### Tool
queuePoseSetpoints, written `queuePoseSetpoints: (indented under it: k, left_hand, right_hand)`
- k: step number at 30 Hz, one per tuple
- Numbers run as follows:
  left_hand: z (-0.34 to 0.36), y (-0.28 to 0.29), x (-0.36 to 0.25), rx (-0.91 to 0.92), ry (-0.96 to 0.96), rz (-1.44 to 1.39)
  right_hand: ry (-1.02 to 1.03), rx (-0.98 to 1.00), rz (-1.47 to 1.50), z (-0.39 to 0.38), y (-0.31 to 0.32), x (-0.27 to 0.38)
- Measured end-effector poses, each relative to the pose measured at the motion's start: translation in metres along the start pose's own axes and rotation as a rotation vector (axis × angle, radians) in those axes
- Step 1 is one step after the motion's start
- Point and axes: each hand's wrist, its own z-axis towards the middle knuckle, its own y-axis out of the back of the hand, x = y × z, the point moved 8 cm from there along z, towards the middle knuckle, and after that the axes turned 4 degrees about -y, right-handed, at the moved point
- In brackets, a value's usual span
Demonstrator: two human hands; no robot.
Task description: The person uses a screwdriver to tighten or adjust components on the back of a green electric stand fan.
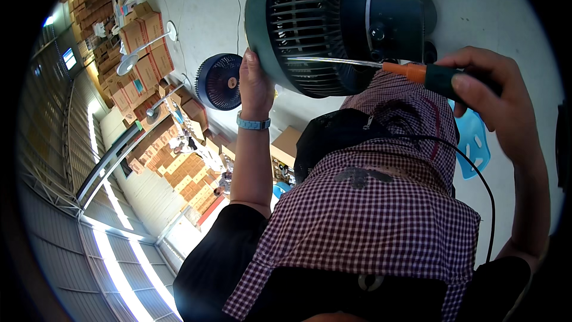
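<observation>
A dark green electric fan (pixel 301 21) with a black slatted rear grille is tilted on its side in front of me. My left hand (pixel 256 80) grips the rim of its housing, thumb on the outside and the other fingers mostly hidden. In my right hand (pixel 491 92) is a screwdriver (pixel 411 71) with an orange and dark green handle. Its long metal shaft points left, crossing in front of the grille. The tip appears beside the slats; whether it touches them I cannot tell. Near the shaft is the fan's neck (pixel 387 21), with a pale band around it.
Another dark blue fan (pixel 217 82) is to the left, beyond my left hand. Stacked cardboard boxes (pixel 143 77) and white pedestal fans (pixel 128 62) stand farther left. A light blue plastic stool (pixel 473 143) is below my right hand. A black cable (pixel 485 188) curves past my checked apron (pixel 381 220).
</observation>
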Motion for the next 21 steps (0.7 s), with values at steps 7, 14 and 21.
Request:
queuePoseSetpoints:
  k: [7, 14, 21]
  left_hand:
    - [-0.003, -0.001, -0.003, 0.017, -0.010, -0.025]
    - [-0.004, -0.002, -0.003, 0.002, -0.018, -0.020]
    - [-0.003, 0.004, 0.002, 0.032, -0.010, -0.052]
  right_hand:
    - [-0.525, 0.192, 0.231, -0.009, -0.002, -0.032]
    - [0.355, -0.087, -0.357, -0.008, -0.002, 0.023]
    - [0.614, -0.009, -0.550, -0.010, -0.007, 0.038]
